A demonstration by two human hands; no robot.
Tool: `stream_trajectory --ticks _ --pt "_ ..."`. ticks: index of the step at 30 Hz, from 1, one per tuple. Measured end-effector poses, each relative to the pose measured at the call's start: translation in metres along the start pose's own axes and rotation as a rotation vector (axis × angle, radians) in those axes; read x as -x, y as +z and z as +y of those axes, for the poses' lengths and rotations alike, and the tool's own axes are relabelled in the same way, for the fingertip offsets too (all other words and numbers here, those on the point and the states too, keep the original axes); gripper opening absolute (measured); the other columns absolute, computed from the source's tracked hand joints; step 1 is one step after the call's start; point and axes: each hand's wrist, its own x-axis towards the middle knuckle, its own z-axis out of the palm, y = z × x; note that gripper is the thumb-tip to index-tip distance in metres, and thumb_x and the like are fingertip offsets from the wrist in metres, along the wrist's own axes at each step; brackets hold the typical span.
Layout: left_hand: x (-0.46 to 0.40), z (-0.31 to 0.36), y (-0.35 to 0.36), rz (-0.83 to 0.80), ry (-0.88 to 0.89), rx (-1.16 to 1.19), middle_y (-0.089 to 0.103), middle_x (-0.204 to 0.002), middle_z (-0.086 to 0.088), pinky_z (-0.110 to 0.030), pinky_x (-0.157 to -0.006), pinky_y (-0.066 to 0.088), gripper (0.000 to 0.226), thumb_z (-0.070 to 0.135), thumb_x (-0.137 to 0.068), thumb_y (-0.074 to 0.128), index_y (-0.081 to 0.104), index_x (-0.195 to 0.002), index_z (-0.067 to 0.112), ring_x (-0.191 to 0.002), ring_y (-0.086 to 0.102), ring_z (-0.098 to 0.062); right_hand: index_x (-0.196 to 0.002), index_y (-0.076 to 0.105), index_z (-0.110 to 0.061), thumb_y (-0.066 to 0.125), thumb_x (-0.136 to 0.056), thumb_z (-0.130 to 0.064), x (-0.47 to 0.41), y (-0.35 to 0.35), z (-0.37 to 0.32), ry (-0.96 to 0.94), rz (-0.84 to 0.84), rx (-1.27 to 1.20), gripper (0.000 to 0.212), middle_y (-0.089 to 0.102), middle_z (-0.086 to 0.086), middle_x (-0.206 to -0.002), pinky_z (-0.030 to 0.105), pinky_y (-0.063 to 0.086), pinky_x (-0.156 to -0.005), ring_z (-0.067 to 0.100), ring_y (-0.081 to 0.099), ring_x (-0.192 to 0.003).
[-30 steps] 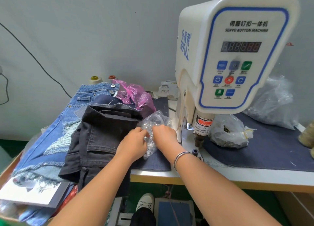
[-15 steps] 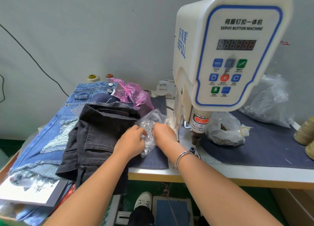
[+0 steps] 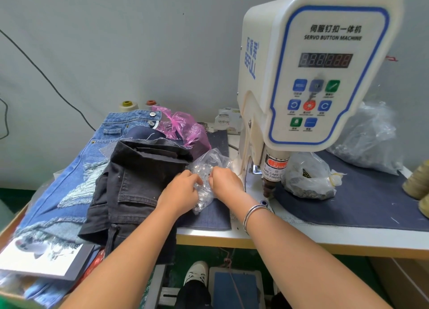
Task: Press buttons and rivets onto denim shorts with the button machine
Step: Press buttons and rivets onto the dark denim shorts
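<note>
We are pinching a small clear bag of metal fasteners between both hands, the left hand gripping its left side and the right hand pulling at its right, apparently working it open, just left of the button machine. The black denim shorts are lying folded beside the bag, touching our left hand, on top of blue ripped shorts that are already showing buttons at the waistband. Nothing is sitting under the machine's press head, so we are judging the black pair as not yet pressed
</note>
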Motion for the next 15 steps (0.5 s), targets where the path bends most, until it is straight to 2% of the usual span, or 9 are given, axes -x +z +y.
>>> stream_trajectory --ticks 4,8,10,12,15 --pt "0.0 0.0 0.0 -0.004 -0.002 0.001 0.05 -0.122 0.005 -0.037 -0.086 0.047 0.035 0.008 -0.089 0.042 0.06 -0.117 0.022 -0.109 0.047 -0.016 -0.102 0.061 -0.01 0.044 -0.094 -0.012 0.0 -0.002 0.001 0.021 0.003 -0.105 0.018 0.065 0.013 -0.106 0.03 0.041 -0.07 0.032 0.059 -0.096" --pt "-0.001 -0.001 -0.001 -0.014 -0.003 0.005 0.049 -0.122 0.004 -0.038 -0.086 0.047 0.038 0.006 -0.088 0.041 0.059 -0.117 0.022 -0.111 0.046 -0.016 -0.109 0.06 -0.014 0.043 -0.096 -0.025 -0.005 -0.004 0.002 0.082 0.004 -0.285 0.024 0.063 0.008 -0.111 0.033 0.046 -0.08 0.027 0.058 -0.099" --pt "0.0 -0.001 -0.001 -0.015 0.0 0.009 0.049 -0.122 0.004 -0.038 -0.086 0.047 0.038 0.006 -0.088 0.041 0.059 -0.117 0.023 -0.111 0.046 -0.017 -0.106 0.06 -0.013 0.045 -0.097 -0.027 -0.008 -0.004 0.004 0.107 -0.007 -0.34 0.022 0.063 0.009 -0.109 0.034 0.047 -0.082 0.026 0.058 -0.098" --pt "-0.001 -0.001 -0.001 -0.015 0.002 0.016 0.049 -0.121 0.004 -0.038 -0.086 0.047 0.038 0.006 -0.088 0.041 0.059 -0.117 0.023 -0.111 0.047 -0.017 -0.1 0.061 -0.013 0.047 -0.097 -0.028 -0.009 -0.006 0.005 0.13 -0.003 -0.4 0.021 0.064 0.009 -0.106 0.033 0.047 -0.079 0.025 0.058 -0.095" --pt "-0.002 -0.001 -0.001 -0.011 -0.001 0.017 0.049 -0.12 0.004 -0.038 -0.088 0.047 0.038 0.006 -0.088 0.042 0.06 -0.117 0.023 -0.111 0.046 -0.017 -0.087 0.059 -0.019 0.052 -0.096 -0.027 0.004 -0.015 -0.003 0.096 0.039 -0.57 0.014 0.063 0.0 -0.092 0.025 0.041 -0.067 0.016 0.056 -0.084"
